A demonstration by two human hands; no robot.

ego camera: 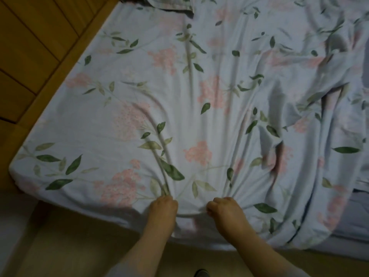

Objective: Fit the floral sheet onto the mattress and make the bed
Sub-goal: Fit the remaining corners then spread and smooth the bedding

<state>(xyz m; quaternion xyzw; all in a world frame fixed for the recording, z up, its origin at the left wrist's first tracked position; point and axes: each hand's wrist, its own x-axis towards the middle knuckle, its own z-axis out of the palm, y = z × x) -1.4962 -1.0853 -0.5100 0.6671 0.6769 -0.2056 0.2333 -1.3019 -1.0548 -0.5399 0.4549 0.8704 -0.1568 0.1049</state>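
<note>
The floral sheet (179, 92), pale blue with pink blossoms and green leaves, covers most of the mattress. It lies fairly flat on the left and is heavily wrinkled on the right. At the near edge, my left hand (162, 206) grips a bunch of the sheet, and my right hand (224, 206) grips another bunch beside it. Folds fan out from both fists across the bed. A strip of bare bluish mattress (357, 214) shows at the lower right where the sheet does not reach.
A wooden panelled wall (30, 56) runs along the left side of the bed. The tan floor (79, 246) lies along the near edge. A pillow corner (169, 5) shows at the top. A dark shoe tip (201, 273) is at the bottom.
</note>
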